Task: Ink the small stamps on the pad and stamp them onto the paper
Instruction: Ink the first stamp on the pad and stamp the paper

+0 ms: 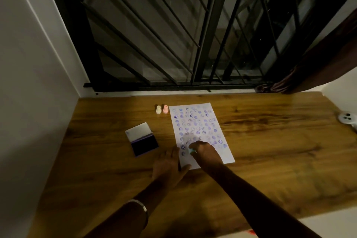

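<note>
Stamping the last rows.
My right hand (204,150) fingers pinch a stamp (191,150) onto the paper (222,152); left hand (168,166), fingers flat and empty, pins its edge.

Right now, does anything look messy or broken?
Nothing stands out. The paper lies a bit slanted on the table, the pad is open, and two stamps stand upright.

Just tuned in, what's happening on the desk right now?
A person is stamping a sheet of paper that is already mostly covered in purple marks. The right hand presses a small light blue stamp near the sheet's lower left, while the left hand rests flat at its corner. The ink pad lies open to the left; two more stamps stand beside the top edge.
</note>
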Demonstrator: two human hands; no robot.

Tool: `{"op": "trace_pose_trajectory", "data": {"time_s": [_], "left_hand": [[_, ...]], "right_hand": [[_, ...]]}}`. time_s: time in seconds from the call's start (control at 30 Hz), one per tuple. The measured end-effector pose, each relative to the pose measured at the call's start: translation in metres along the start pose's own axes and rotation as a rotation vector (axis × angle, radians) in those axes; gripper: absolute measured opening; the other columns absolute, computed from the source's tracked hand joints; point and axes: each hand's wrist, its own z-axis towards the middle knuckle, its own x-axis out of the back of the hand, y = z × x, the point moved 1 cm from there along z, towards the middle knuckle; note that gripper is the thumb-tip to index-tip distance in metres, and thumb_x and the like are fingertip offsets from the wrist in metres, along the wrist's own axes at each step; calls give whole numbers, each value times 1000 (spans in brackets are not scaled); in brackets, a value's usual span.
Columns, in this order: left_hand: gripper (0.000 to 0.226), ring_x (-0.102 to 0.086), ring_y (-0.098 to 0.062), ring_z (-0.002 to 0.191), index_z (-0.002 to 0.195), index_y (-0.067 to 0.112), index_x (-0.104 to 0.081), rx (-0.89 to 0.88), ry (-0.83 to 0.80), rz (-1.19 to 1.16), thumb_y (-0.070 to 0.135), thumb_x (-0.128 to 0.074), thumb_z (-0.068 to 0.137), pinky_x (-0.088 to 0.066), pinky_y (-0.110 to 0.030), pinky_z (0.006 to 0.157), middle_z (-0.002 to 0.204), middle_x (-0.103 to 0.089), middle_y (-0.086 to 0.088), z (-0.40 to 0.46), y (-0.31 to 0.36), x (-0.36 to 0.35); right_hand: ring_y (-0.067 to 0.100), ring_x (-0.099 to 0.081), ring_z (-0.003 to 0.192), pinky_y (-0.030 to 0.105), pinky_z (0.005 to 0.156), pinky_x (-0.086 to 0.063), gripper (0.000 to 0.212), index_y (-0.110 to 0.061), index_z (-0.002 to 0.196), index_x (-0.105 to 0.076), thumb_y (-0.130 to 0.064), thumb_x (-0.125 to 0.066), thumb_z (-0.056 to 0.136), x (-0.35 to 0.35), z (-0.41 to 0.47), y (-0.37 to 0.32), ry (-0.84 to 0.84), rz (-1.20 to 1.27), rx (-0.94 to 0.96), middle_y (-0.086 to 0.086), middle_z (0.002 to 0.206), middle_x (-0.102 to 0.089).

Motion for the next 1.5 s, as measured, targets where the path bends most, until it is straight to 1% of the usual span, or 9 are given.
{"op": "trace_pose_trajectory", "data": {"time_s": [0.1, 0.37, 0.53, 0.63, 0.77, 1.0, 1.27, 1.43, 1.5], "left_hand": [[85, -50, -22, 124, 142, 23, -32, 0, 8, 1, 80, -27, 78, -40, -36, 102, 142, -49, -3, 1, 0, -1], [84, -57, -21, 115, 137, 22, -41, -8, 36, -3, 80, -28, 78, -47, -36, 95, 133, -58, -2, 1, -1, -3], [83, -58, -20, 113, 136, 22, -42, -9, 46, -2, 80, -28, 79, -48, -36, 94, 132, -58, -2, 2, -1, -4], [82, -59, -20, 111, 134, 21, -44, -8, 48, 0, 79, -31, 78, -49, -35, 91, 130, -60, -2, 2, -1, -5], [80, -62, -20, 107, 131, 20, -48, -22, 64, 24, 79, -35, 78, -50, -35, 87, 125, -63, -3, 4, -1, -6], [83, -54, -21, 118, 138, 23, -38, -16, 10, 8, 80, -27, 79, -46, -38, 99, 137, -54, -2, 1, 1, -2], [87, -49, -23, 125, 140, 26, -31, 21, -52, 13, 83, -18, 76, -39, -41, 104, 142, -48, -2, 1, 3, 1], [83, -47, -23, 126, 140, 26, -29, 35, -76, 20, 79, -24, 77, -40, -41, 105, 143, -46, -2, 1, 5, 2], [80, -48, -23, 126, 140, 24, -29, 29, -86, 8, 76, -26, 79, -43, -39, 103, 143, -46, -3, 0, 7, 7]], "right_hand": [[25, -65, 107, 32, 93, -52, 29, -11, 120, -62, -15, -62, 92, -3, 1, 1, -1, 6, 13, 12, 121, -67], [24, -64, 111, 32, 98, -49, 31, -14, 120, -63, -21, -64, 91, -8, 7, 8, -26, 25, -17, 9, 123, -67], [19, -63, 111, 26, 100, -46, 30, -16, 118, -65, -23, -66, 90, -10, 9, 12, 4, 58, -41, 6, 121, -69], [18, -62, 111, 27, 98, -46, 29, -16, 118, -65, -23, -66, 90, -10, 10, 13, 3, 58, -35, 5, 121, -69], [17, -65, 103, 26, 93, -49, 22, -16, 110, -68, -22, -66, 89, -10, 13, 13, 20, 68, -24, 5, 114, -71], [15, -63, 107, 26, 97, -47, 23, -19, 113, -66, -25, -64, 90, -5, 10, 10, -17, 50, -29, 2, 117, -70], [21, -60, 114, 27, 102, -45, 30, -10, 124, -58, -23, -47, 100, 7, 2, -2, -59, -14, 59, 11, 125, -64], [23, -64, 102, 29, 88, -51, 26, -12, 118, -62, -20, -50, 97, 24, 11, -9, 15, 26, 47, 11, 116, -67], [24, -64, 103, 30, 87, -51, 27, -12, 120, -62, -19, -51, 96, 30, 14, -11, 26, 35, 34, 11, 117, -67]]}}
